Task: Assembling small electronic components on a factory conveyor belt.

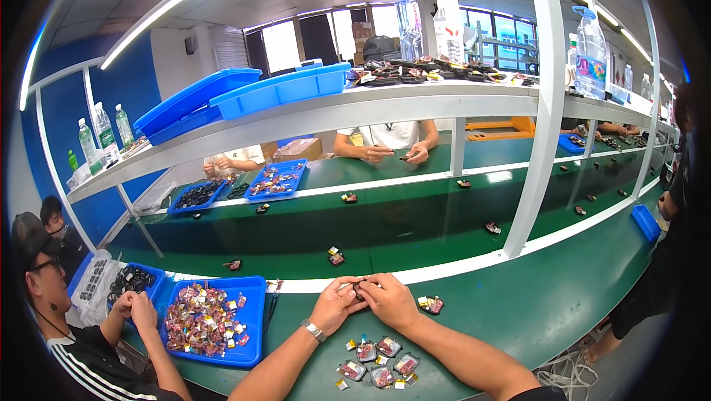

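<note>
Close together at the near edge of the green conveyor line, both of my hands are closed on one small dark electronic part. My left hand, with a metal watch at its wrist, grips it from the left. The fingers of my right hand press on it from the right and cover most of it. On the green bench between my forearms lie several clear-and-black housings with reddish boards and small silver-yellow cells. Another such assembly rests just right of my right hand.
A blue tray heaped with reddish boards stands left of my left forearm. Beside it a person works with both hands. Assemblies lie spaced along the green belt. A white post and overhead shelf stand ahead.
</note>
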`<state>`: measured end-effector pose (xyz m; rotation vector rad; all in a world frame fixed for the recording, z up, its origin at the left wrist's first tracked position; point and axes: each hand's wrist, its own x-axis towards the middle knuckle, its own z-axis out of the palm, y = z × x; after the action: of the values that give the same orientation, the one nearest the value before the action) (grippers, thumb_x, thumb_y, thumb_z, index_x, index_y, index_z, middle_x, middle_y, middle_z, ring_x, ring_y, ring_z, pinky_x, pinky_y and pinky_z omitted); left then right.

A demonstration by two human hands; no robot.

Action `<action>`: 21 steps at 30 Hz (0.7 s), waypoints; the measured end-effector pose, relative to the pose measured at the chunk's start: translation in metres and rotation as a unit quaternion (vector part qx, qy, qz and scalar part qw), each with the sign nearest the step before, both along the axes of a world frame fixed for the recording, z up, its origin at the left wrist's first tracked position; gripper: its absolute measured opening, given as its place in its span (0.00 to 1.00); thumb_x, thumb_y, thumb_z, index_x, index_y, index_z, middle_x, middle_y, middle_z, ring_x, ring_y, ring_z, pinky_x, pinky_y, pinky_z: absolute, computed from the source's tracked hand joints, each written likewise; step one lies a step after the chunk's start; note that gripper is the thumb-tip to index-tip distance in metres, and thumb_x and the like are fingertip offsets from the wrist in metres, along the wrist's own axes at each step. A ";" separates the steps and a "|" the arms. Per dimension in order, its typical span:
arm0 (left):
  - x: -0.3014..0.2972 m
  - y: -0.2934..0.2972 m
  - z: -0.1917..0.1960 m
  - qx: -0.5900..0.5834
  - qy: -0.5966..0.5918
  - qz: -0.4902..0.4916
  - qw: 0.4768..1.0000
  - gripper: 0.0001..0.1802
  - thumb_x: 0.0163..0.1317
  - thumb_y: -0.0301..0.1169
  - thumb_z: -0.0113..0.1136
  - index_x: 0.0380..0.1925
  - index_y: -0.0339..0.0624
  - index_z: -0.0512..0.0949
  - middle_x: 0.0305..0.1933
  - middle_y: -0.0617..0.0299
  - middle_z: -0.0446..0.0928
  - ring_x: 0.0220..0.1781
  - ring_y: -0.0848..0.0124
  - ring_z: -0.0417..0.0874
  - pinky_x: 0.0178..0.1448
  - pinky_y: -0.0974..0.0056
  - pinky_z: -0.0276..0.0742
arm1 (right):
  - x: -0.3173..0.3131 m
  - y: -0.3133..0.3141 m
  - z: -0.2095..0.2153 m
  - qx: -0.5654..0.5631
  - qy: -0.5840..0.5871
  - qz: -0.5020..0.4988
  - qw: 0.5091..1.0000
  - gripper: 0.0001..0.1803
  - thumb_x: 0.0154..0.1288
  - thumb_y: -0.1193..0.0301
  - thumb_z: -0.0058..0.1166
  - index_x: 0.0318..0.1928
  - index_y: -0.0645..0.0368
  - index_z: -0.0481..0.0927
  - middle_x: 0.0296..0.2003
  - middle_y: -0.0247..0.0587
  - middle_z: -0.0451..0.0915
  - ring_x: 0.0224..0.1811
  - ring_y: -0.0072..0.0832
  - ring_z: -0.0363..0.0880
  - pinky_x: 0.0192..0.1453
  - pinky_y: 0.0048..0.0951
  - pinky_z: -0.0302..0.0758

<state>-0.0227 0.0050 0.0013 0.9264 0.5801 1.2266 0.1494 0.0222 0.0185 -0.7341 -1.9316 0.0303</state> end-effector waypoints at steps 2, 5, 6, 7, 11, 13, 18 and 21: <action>0.000 0.000 -0.001 0.000 0.019 0.004 1.000 0.15 0.67 0.25 0.55 0.52 0.40 0.68 0.53 0.56 0.76 0.56 0.67 0.79 0.62 0.55 0.78 | 0.000 -0.003 0.001 0.010 -0.022 -0.019 1.000 0.07 0.55 0.73 0.60 0.36 0.57 0.81 0.35 0.36 0.77 0.38 0.31 0.79 0.36 0.31 0.80; 0.006 -0.001 0.002 0.001 0.023 0.008 1.000 0.15 0.67 0.25 0.55 0.52 0.40 0.68 0.53 0.56 0.76 0.56 0.67 0.79 0.62 0.55 0.78 | 0.004 0.001 -0.002 0.036 -0.053 -0.020 0.998 0.07 0.55 0.74 0.59 0.36 0.57 0.81 0.36 0.36 0.77 0.40 0.32 0.79 0.39 0.32 0.80; 0.006 0.000 0.002 0.002 0.023 0.007 1.000 0.15 0.67 0.25 0.55 0.52 0.40 0.68 0.53 0.56 0.76 0.56 0.67 0.79 0.62 0.55 0.78 | 0.004 0.001 -0.002 0.037 -0.053 -0.020 0.998 0.07 0.55 0.74 0.59 0.36 0.57 0.81 0.36 0.36 0.77 0.40 0.32 0.79 0.39 0.32 0.80; 0.005 0.000 0.001 -0.001 0.025 0.015 1.000 0.15 0.67 0.24 0.55 0.52 0.40 0.68 0.53 0.56 0.76 0.56 0.67 0.79 0.62 0.55 0.78 | 0.003 0.001 -0.001 0.044 -0.066 -0.026 0.996 0.07 0.54 0.73 0.61 0.35 0.57 0.81 0.37 0.37 0.78 0.41 0.34 0.79 0.41 0.32 0.79; -0.001 0.001 -0.006 -0.007 0.019 0.054 0.998 0.16 0.68 0.25 0.53 0.54 0.39 0.67 0.54 0.56 0.76 0.56 0.66 0.78 0.61 0.55 0.78 | -0.008 -0.009 0.009 0.021 -0.020 -0.012 1.000 0.09 0.52 0.72 0.62 0.35 0.59 0.81 0.42 0.42 0.79 0.45 0.38 0.78 0.48 0.33 0.78; 0.001 0.001 -0.002 -0.016 0.009 0.051 0.999 0.16 0.68 0.25 0.51 0.55 0.39 0.66 0.56 0.55 0.75 0.57 0.65 0.78 0.61 0.54 0.78 | -0.009 -0.003 0.005 -0.002 -0.025 -0.003 1.000 0.10 0.52 0.72 0.61 0.36 0.60 0.80 0.44 0.44 0.79 0.46 0.39 0.78 0.48 0.35 0.78; 0.000 0.006 -0.001 0.024 0.061 0.184 0.981 0.16 0.69 0.23 0.46 0.56 0.37 0.66 0.62 0.50 0.72 0.59 0.60 0.77 0.58 0.58 0.79 | -0.007 0.066 0.004 -0.050 -0.086 -0.069 0.993 0.11 0.51 0.75 0.58 0.38 0.61 0.81 0.42 0.50 0.80 0.44 0.45 0.79 0.49 0.40 0.78; -0.010 0.016 -0.005 0.029 0.128 0.262 0.956 0.14 0.69 0.22 0.45 0.54 0.35 0.68 0.59 0.49 0.73 0.57 0.61 0.78 0.56 0.60 0.81 | 0.018 0.124 -0.003 -0.203 -0.124 -0.184 0.954 0.11 0.50 0.73 0.56 0.36 0.61 0.81 0.37 0.51 0.82 0.43 0.47 0.80 0.48 0.43 0.77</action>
<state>-0.0327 0.0205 -0.0036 1.0257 1.0487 1.6114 0.1677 0.1459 0.0155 -1.4240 -2.0156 0.1129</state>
